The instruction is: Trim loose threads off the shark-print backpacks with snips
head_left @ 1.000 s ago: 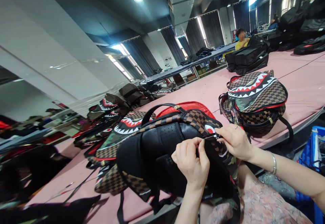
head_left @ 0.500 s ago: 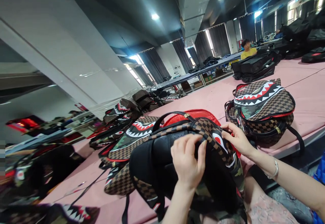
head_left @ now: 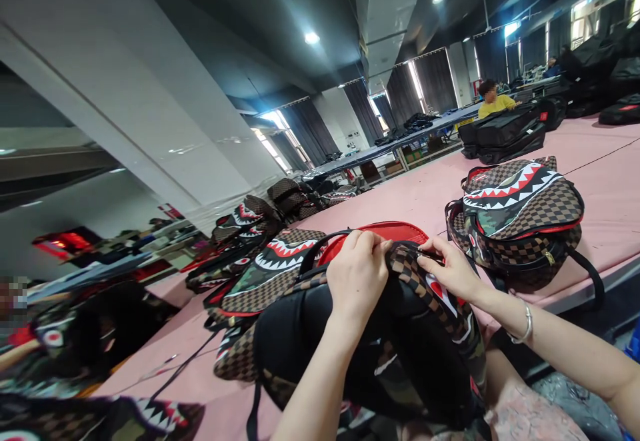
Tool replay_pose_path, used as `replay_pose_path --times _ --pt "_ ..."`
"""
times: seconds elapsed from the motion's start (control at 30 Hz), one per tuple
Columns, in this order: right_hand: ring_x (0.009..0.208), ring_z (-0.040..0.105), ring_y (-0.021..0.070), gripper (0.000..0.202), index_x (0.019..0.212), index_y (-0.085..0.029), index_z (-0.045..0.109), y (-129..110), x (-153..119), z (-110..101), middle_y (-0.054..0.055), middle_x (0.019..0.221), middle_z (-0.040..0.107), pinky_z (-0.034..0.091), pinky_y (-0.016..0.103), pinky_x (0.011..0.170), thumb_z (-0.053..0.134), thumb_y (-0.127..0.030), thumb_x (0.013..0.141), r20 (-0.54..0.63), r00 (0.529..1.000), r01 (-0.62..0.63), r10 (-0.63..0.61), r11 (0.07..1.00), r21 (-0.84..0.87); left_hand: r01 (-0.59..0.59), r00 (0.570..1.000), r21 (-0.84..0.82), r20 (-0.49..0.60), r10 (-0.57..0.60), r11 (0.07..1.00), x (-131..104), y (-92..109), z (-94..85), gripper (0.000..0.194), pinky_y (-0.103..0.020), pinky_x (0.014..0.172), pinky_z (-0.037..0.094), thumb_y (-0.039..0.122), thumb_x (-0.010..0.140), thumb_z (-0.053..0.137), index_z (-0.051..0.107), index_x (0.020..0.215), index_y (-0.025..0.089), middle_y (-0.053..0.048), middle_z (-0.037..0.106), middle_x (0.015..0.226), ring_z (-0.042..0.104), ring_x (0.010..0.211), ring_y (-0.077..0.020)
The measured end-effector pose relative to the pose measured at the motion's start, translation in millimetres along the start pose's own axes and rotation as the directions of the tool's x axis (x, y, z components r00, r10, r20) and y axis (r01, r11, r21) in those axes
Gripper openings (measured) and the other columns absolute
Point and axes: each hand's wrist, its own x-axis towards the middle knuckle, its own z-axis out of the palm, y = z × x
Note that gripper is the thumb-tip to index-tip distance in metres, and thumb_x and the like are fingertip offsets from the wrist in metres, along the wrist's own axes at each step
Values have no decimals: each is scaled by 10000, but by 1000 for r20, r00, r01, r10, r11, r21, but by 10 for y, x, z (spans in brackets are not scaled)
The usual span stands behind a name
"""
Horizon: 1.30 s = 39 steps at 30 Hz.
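Note:
A checkered backpack [head_left: 410,268] with black padding and a red lining leans upright at the table's near edge, its back panel toward me. My left hand [head_left: 357,278] is closed over the top rim, close to the carry handle. At the rim's right side, above the red-and-white eye patch, my right hand [head_left: 450,269] pinches the zipper edge; whether a zipper pull lies between the fingers I cannot tell. The red flap [head_left: 407,231] stands up behind both hands.
Another shark-mouth backpack [head_left: 525,218] sits to the right on the pink table [head_left: 395,194]. Several more backpacks [head_left: 285,261] are heaped at the left. Black bags [head_left: 503,134] lie farther back, near a person in yellow [head_left: 495,102]. Part of another person shows at the far left.
My left hand has moved up from the back panel onto the top rim. The right hand has shifted left and slightly up along the edge, toward the left one.

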Motion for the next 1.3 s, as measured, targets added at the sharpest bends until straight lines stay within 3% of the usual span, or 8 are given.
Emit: replay_pose_path --times 0.37,0.53,0.73,0.83,0.97,1.07,1.17,1.3 --pt "695 563 134 91 804 -208 562 -195 101 -30 -27 753 616 417 250 668 523 -288 786 73 997 47 -34 981 -190 -11 997 -159 -76 -2 987 -25 -45 57 180 -237 572 367 275 814 494 527 666 179 -19 586 702 527 646 -139" --pt "831 588 159 179 929 -196 540 -146 -124 25 25 888 625 461 263 721 459 -331 845 -12 992 124 -127 985 -117 128 943 -519 -200 -266 845 -58 -88 42 391 -242 561 384 339 880 348 453 537 183 3 489 525 469 528 -117" --pt "927 610 209 427 1133 -203 521 -15 -406 102 77 1054 635 488 306 798 645 -303 736 20 945 313 -327 881 -355 284 877 -378 -270 -398 881 -153 -715 -162 300 -325 834 408 375 847 399 601 912 164 -69 613 923 547 905 -187" --pt "881 630 196 335 1089 -209 571 25 -363 153 67 989 662 513 293 762 619 -261 762 6 928 354 -372 877 -326 534 785 -327 -152 -601 780 -478 -1336 -262 343 -420 966 331 391 804 451 596 1010 158 -99 607 1058 501 1064 -239" --pt "788 636 178 306 1055 -221 610 39 -144 303 52 918 675 528 288 704 616 -237 749 30 913 405 -407 895 -188 737 550 -618 311 -775 275 -1229 -1851 -176 387 -430 919 418 437 798 448 638 960 141 -112 663 999 564 1034 -255" --pt "809 628 188 269 996 -226 647 107 211 450 43 919 678 513 310 733 616 -252 730 48 933 360 -357 929 -84 697 477 -672 176 -861 249 -1750 -1712 -81 439 -422 987 371 436 807 429 597 1079 135 -114 628 1105 513 1123 -256" --pt "701 613 183 236 909 -187 678 198 692 563 26 744 674 489 292 635 612 -280 702 2 988 156 -156 985 -74 645 636 -535 -21 -771 546 -2035 -1180 -41 491 -411 1055 278 364 843 406 417 1295 173 -102 453 1332 368 1258 -235" --pt "479 446 99 337 882 -112 662 146 1123 589 -39 518 502 366 224 474 644 -366 662 -185 981 53 -60 998 -44 314 921 -161 -187 -341 936 -2051 -352 85 673 -513 1045 235 159 790 504 211 1392 227 -116 187 1469 206 1325 -304"
